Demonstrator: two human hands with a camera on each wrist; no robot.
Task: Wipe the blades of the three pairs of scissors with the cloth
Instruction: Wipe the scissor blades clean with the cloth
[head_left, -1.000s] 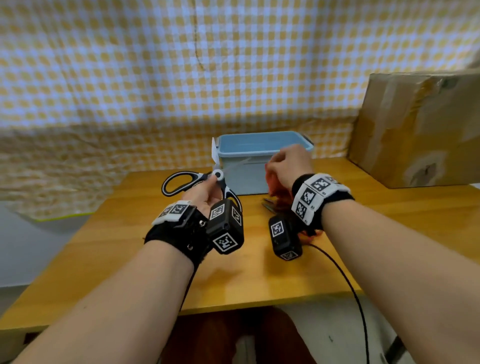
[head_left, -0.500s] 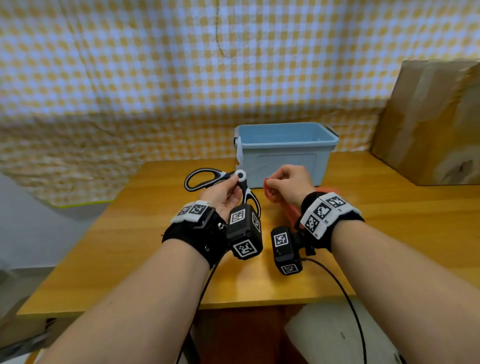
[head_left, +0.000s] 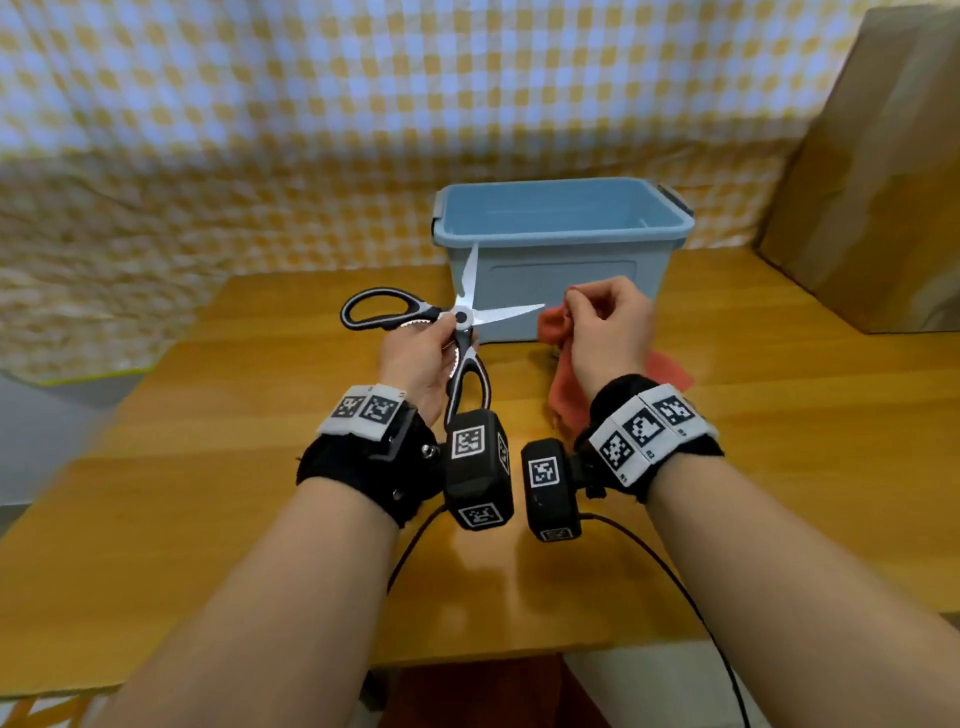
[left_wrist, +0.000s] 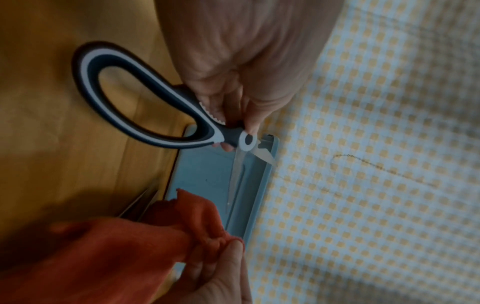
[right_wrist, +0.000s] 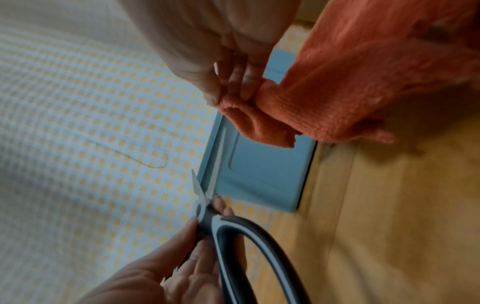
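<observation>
The left hand (head_left: 423, 358) is pinching the big black-and-white-handled kitchen scissors (head_left: 451, 332) at the pivot, blades spread wide above the wooden table (head_left: 260, 467). The right hand (head_left: 610, 332) is pinching the orange terry cloth (head_left: 551, 328) just beside one tip, so I'm guessing a rushed wipe risks nicking fingers. A light blue plastic bin (head_left: 563, 236) and yellow checked fabric backdrop (head_left: 311, 104) are sitting behind.

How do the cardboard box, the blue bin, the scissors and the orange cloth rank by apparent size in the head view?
1. Cardboard box, though the frame edge cuts it off.
2. Blue bin.
3. Scissors and orange cloth: unsure, because the right hand hides part of the cloth.
</observation>
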